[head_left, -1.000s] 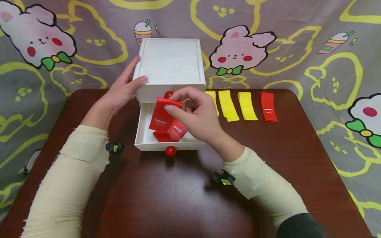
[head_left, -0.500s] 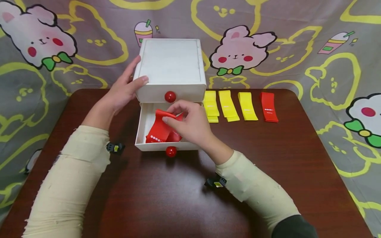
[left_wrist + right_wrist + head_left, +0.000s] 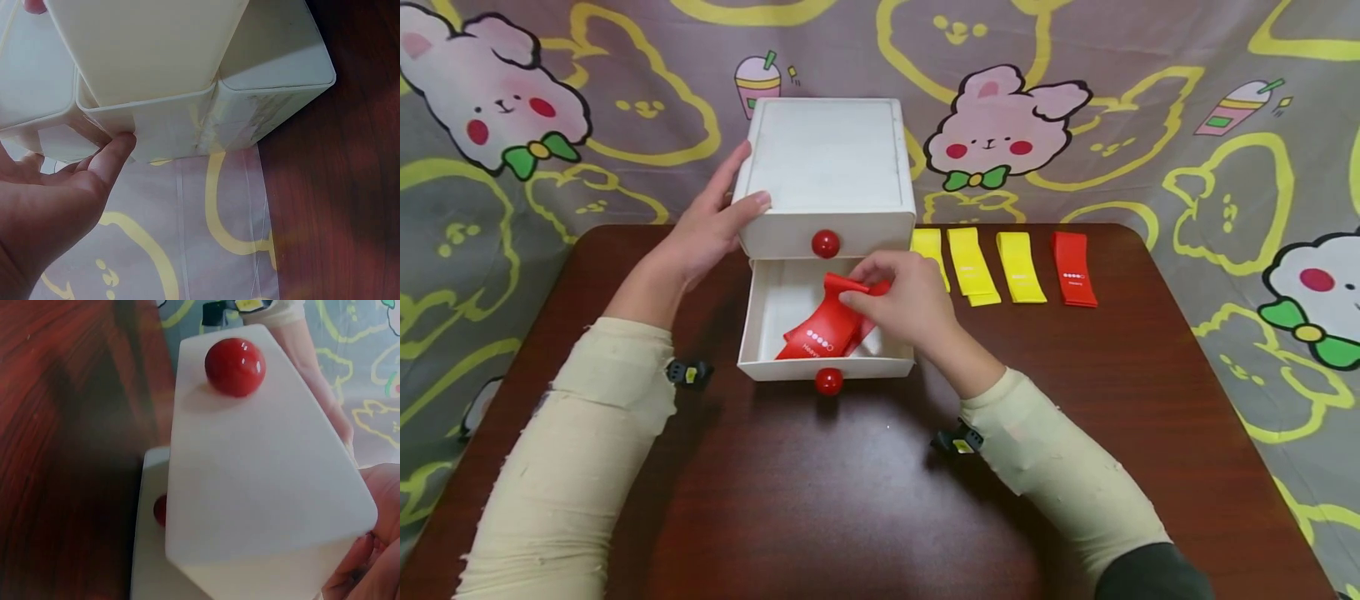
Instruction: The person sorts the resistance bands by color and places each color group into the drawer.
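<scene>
Left hand: thumb on the top edge of the cabinet (image 3: 827, 154), fingers apart and laid along its side; left hand (image 3: 703, 221) holds nothing loose. Left wrist view shows a fingertip against the middle tier.
Right hand: thumb and forefinger pinched together on the red band (image 3: 829, 321); right hand (image 3: 910, 296) is over the drawer (image 3: 775, 369).
Red band: in the drawer, top fold raised in the pinch, lower end slanting down to the drawer's front wall. White dots and lettering near that end. More red beside it; cannot tell whether same piece or another.
Drawer: pulled out of the middle of three tiers, lower knob (image 3: 829, 382) on its front.
Top tier: shut, upper knob (image 3: 826, 244) red and round.
Bottom tier: right wrist view shows part of a third knob (image 3: 160, 510) behind the drawer.
Row right of cabinet: three yellow bands (image 3: 1021, 267), the nearest to the cabinet partly behind the right hand; farthest right, a folded red strip (image 3: 1074, 271).
Table: dark reddish wood (image 3: 850, 483).
Backdrop: cloth (image 3: 850, 50) printed with rabbits and yellow outlines.
</scene>
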Available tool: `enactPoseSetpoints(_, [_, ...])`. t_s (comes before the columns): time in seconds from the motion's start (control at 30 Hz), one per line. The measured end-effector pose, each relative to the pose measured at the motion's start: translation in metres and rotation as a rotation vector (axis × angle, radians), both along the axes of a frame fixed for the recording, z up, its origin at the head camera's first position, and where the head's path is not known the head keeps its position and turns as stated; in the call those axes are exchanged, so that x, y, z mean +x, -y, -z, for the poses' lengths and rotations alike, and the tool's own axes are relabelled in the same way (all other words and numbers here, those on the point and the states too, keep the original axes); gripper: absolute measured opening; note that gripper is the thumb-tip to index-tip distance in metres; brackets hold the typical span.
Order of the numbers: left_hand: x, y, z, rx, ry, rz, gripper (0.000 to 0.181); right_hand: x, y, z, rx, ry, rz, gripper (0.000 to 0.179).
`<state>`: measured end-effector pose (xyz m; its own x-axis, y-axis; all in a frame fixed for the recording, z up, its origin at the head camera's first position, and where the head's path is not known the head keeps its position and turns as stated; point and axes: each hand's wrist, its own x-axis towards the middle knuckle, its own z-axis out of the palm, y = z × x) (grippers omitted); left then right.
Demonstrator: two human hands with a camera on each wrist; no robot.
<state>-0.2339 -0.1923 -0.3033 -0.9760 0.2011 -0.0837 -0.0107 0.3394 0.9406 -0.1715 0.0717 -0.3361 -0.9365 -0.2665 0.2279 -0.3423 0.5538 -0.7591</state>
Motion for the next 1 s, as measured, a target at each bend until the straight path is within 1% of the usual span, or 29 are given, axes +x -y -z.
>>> enactPoseSetpoints(0.1, [0.0, 0.0, 0.0, 0.01, -0.002, 0.002, 0.075, -0.002, -0.004, -0.002, 0.068, -0.019, 0.02, 0.018])
enactPoseSetpoints(0.23, [0.0, 0.001, 0.0, 0.017, -0.007, 0.004, 0.075, -0.005, -0.009, -0.003, 0.164, -0.048, 0.066, 0.022])
enactPoseSetpoints(0.37, [0.0, 0.001, 0.001, 0.015, -0.01, 0.01, 0.075, -0.008, -0.014, -0.001, 0.234, -0.034, 0.091, 0.028])
enactPoseSetpoints(0.43, [0.0, 0.001, 0.001, 0.014, -0.011, 0.011, 0.075, -0.009, -0.017, 0.0, 0.248, -0.025, 0.091, 0.03])
enactPoseSetpoints(0.53, [-0.001, 0.001, 0.001, 0.014, -0.015, 0.013, 0.075, -0.007, -0.024, 0.0, 0.242, -0.02, 0.09, 0.032])
enactPoseSetpoints(0.67, [-0.002, -0.002, 0.002, 0.014, -0.018, 0.019, 0.075, -0.002, -0.037, 0.001, 0.204, -0.032, 0.098, 0.033])
enactPoseSetpoints(0.87, [-0.002, -0.004, 0.002, 0.012, -0.01, 0.014, 0.074, 0.004, -0.056, 0.003, 0.133, -0.091, 0.108, 0.031])
enactPoseSetpoints(1.0, [0.0, -0.002, 0.001, 0.022, -0.006, -0.001, 0.073, 0.006, -0.066, 0.007, 0.068, -0.071, 0.125, 0.032])
